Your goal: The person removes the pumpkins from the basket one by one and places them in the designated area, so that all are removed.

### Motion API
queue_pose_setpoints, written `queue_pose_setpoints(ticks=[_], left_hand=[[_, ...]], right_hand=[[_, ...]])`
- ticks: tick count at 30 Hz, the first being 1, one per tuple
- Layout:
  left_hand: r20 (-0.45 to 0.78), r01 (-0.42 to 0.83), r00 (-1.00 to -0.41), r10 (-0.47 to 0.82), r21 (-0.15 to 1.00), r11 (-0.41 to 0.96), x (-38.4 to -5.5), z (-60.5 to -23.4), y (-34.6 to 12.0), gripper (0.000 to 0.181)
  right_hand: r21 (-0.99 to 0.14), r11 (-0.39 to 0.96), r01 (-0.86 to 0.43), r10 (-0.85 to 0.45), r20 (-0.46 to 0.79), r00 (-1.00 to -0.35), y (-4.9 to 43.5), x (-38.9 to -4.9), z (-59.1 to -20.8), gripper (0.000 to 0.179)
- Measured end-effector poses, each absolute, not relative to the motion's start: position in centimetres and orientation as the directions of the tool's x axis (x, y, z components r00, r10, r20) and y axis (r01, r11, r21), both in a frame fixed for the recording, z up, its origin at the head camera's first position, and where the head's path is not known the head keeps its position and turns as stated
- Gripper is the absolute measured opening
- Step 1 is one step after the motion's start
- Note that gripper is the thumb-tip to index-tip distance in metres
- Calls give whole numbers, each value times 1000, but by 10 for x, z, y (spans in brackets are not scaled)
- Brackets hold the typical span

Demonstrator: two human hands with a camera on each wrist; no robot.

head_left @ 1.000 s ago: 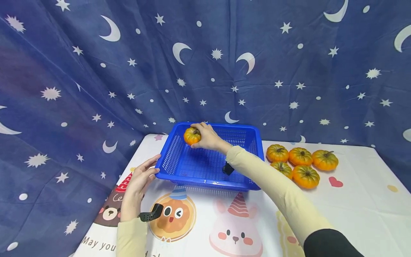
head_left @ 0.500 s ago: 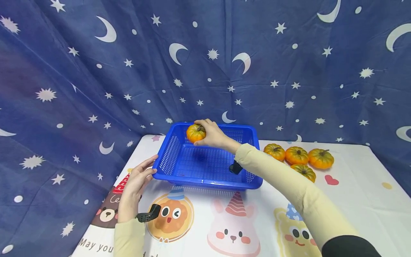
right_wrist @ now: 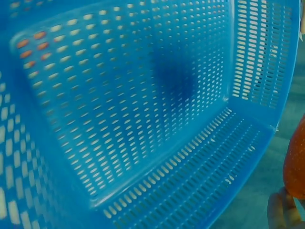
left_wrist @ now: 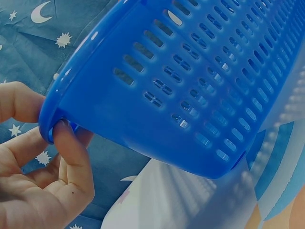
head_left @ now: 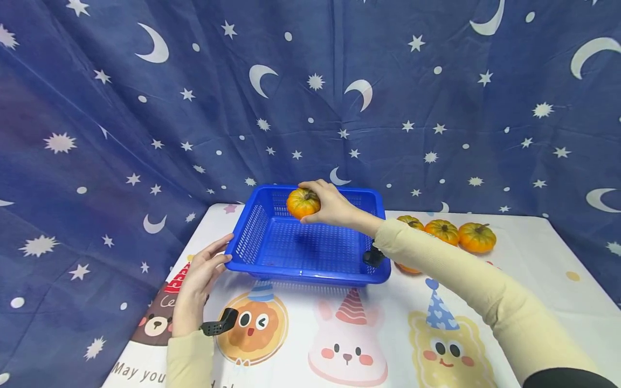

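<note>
In the head view, my right hand [head_left: 330, 206] grips a small orange pumpkin [head_left: 303, 203] with green streaks, thumb and fingers on its sides. Both are over the back part of a blue plastic basket [head_left: 310, 276]. The right wrist view shows only part of the pumpkin [right_wrist: 296, 162] at its right edge, apart from the basket floor, where a dark shadow falls. My left hand [head_left: 199, 280] is at the basket's left end. In the left wrist view, the left hand [left_wrist: 52, 176] pinches the basket rim [left_wrist: 71, 76] between thumb and fingers.
Right of the basket lie several more small pumpkins [head_left: 477, 237], some partly covered by the right sleeve [head_left: 451, 275]. A white cloth with cartoon prints [head_left: 347, 345] covers the table. A dark blue curtain [head_left: 310, 97] hangs just behind the basket.
My right hand has moved to the right across the basket, and the pumpkin in it looks larger, nearer the head camera. The left hand stays on the rim. The head view has shifted slightly.
</note>
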State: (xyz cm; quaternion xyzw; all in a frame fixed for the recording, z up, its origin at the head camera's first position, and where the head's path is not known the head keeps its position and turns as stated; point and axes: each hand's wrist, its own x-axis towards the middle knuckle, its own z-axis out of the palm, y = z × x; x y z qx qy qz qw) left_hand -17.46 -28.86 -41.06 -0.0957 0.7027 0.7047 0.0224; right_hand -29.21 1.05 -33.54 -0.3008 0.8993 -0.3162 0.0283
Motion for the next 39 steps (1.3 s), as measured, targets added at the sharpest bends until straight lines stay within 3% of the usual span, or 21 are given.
queue_pose_setpoints(ticks=[39], left_hand=[[-184,-180,-979,-86,982,-49,-175,-408,-289,58]], right_hand=[[-529,680,-509,-515,150,-844,111,-245,-322,81]])
